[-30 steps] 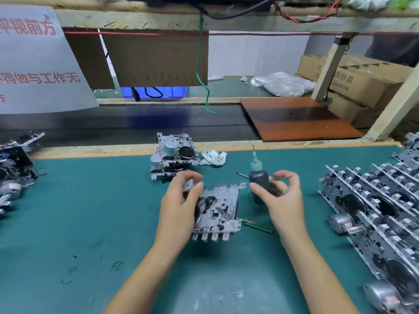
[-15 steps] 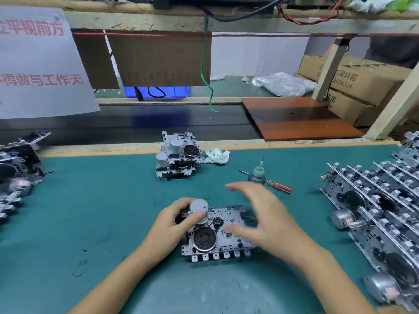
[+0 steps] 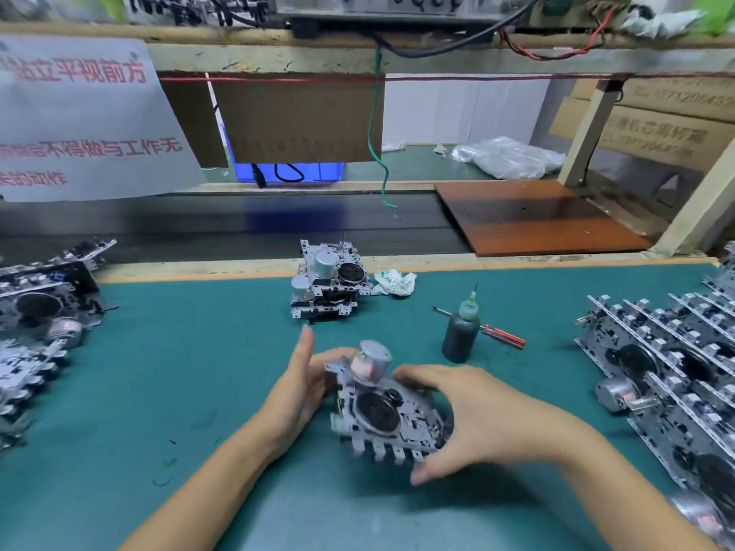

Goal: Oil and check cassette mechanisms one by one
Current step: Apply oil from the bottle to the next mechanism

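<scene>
**Mechanism held in both hands, oil bottle just beyond the right**

The right hand (image 3: pixel 477 415) wraps the near right corner of the cassette mechanism (image 3: pixel 382 411), fingers curled over its top edge and thumb under the row of tabs, so this grip is clamped on the metal frame. The left hand (image 3: pixel 302 383) steadies the opposite side; its fingers look fairly straight, pressed flat against the frame rather than curled round it. The mechanism is tilted, motor can uppermost and away from the person, the dark flywheel face turned toward the camera, lifted just off the green worktop (image 3: pixel 199 371).

The oil bottle (image 3: pixel 461 332) stands upright beyond and slightly right of the mechanism, nozzle up, nearer the right hand than the left. A red-handled screwdriver (image 3: pixel 501 336) lies just behind it. My judgement: oiling comes next, and the right hand would have to let go to fetch the bottle.

A stack of mechanisms (image 3: pixel 330 284) sits farther back; rows of mechanisms (image 3: pixel 676 371) line the right edge.
</scene>
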`<state>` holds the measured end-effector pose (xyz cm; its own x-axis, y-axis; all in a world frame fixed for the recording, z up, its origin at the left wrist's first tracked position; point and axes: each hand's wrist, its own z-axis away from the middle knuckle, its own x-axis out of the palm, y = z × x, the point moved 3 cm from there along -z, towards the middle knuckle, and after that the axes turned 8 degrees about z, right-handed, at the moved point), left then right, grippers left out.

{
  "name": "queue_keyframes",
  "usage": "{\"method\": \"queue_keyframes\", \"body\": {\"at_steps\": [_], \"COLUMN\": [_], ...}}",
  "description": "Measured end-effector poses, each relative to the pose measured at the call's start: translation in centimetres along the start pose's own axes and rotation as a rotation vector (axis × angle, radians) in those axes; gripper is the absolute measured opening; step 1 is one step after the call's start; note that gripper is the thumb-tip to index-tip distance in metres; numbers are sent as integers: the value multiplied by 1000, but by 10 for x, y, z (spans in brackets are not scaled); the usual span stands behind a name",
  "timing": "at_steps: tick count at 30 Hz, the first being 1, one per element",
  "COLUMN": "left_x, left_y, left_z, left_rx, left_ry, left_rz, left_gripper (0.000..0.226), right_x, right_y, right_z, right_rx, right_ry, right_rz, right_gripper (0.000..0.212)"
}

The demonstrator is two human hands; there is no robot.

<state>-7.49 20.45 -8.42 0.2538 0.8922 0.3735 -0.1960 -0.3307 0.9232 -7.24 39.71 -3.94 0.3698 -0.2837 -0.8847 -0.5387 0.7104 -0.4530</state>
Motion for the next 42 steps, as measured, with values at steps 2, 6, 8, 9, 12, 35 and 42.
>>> {"method": "queue_keyframes", "body": {"at_steps": [2, 6, 8, 9, 12, 35, 42], "left_x": [13, 44, 40, 36, 13, 14, 16], "left_y": [5, 9, 7, 8, 12, -29, -30], "left_z": [-4, -4, -4, -4, -9, -16, -17], "left_rx": [-108, -87, -30, -7, 7, -363, -417], "left_ry": [-192, -544, -551, -539, -359, 141, 167], "left_rz": [147, 612, 707, 731, 808, 622, 610], "left_gripper": [90, 106, 109, 109, 101, 91, 84], "right_x": [7, 24, 27, 25, 4, 14, 27], "right_y": [-13, -42, -40, -34, -19, 29, 21], "right_z": [-1, -10, -17, -19, -14, -15, -16], "right_rx": [-64, -248, -89, -13, 81, 162, 220], "right_ry": [-146, -251, -73, 74, 576, -139, -292], "right_rz": [-533, -1238, -1154, -968, -296, -811, -775], "right_gripper": [74, 48, 48, 47, 37, 43, 41]}}
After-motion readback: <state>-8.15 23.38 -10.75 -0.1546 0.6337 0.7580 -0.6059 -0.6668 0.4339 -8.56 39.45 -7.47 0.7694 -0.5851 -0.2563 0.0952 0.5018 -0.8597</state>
